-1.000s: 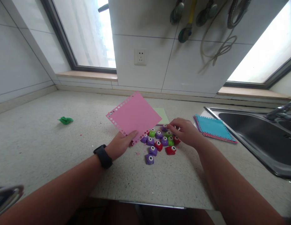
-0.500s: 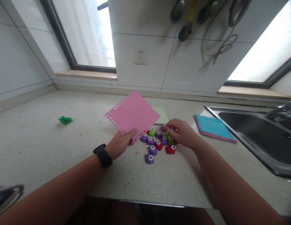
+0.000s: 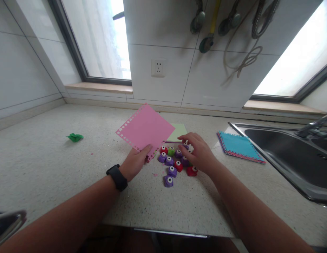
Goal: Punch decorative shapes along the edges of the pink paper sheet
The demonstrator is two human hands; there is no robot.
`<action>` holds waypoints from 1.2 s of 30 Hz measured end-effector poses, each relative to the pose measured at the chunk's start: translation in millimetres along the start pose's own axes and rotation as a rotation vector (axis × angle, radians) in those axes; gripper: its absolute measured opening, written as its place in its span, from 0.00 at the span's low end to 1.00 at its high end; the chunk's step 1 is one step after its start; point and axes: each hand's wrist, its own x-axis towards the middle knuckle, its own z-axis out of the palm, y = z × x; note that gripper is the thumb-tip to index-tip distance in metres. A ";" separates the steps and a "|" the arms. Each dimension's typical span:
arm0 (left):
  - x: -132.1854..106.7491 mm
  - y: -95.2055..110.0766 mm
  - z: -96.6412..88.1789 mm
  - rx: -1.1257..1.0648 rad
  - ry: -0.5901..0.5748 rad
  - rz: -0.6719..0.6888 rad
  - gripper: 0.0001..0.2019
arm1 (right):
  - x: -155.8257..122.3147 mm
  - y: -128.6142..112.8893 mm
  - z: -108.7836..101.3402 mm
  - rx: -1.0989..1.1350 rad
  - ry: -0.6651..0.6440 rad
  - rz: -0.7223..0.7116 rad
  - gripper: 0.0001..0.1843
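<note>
Several punches (image 3: 171, 171) under right hand (image 3: 198, 155); left (image 3: 135, 162) holds paper (image 3: 144, 128).

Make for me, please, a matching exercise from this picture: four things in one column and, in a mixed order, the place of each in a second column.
Things
1. pink sheet
2. green scrap
3. blue-topped stack
4. small punches

Places
A. flat beside the sink
B. alone on the counter, far to the left
C. in a cluster, partly under the right hand
D. held up off the counter by the left hand

Right pairs: 1-D, 2-B, 3-A, 4-C.
</note>
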 end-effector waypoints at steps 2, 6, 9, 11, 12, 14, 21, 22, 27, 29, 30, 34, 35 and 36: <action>0.1 0.1 0.1 -0.006 0.019 0.003 0.17 | 0.0 3.8 0.6 -0.027 0.038 0.026 0.09; 0.0 0.1 -0.1 -0.018 0.028 -0.013 0.17 | -0.8 15.6 -1.7 -0.086 0.108 0.097 0.07; -0.4 0.4 0.0 -0.024 0.036 -0.026 0.18 | -1.1 23.2 -4.3 -0.102 0.153 0.155 0.05; -0.7 0.8 0.3 -0.030 0.044 -0.034 0.19 | -1.0 26.0 -5.1 -0.104 0.161 0.181 0.05; -0.9 1.0 0.5 -0.034 0.048 -0.039 0.19 | -0.9 26.7 -5.1 -0.106 0.157 0.188 0.05; -1.2 1.3 0.8 -0.037 0.055 -0.047 0.19 | -0.9 27.1 -4.7 -0.113 0.141 0.189 0.04; -0.6 1.0 0.7 -0.050 0.040 -0.047 0.19 | -0.9 25.2 -2.4 -0.127 0.093 0.160 0.04; -0.3 0.6 0.5 -0.047 0.036 -0.046 0.18 | -0.7 25.1 -2.2 -0.127 0.085 0.158 0.04; 1.4 -1.8 -0.7 -0.049 0.013 -0.039 0.17 | 0.0 25.2 -2.0 -0.126 0.063 0.146 0.03; 1.6 -2.1 -0.8 -0.048 0.012 -0.031 0.16 | 0.1 25.6 -2.2 -0.126 0.067 0.151 0.04; 1.5 -2.0 -0.7 -0.047 0.014 -0.026 0.16 | 0.1 25.8 -2.5 -0.127 0.071 0.157 0.04; 1.3 -1.6 -0.6 -0.044 0.016 -0.026 0.16 | 0.9 25.5 -3.6 -0.131 0.073 0.182 0.04; 1.3 -1.5 -0.6 -0.042 0.017 -0.032 0.16 | 1.1 25.2 -3.9 -0.131 0.071 0.183 0.05; 1.3 -1.5 -0.6 -0.040 0.019 -0.037 0.16 | 1.3 25.0 -4.1 -0.131 0.071 0.184 0.05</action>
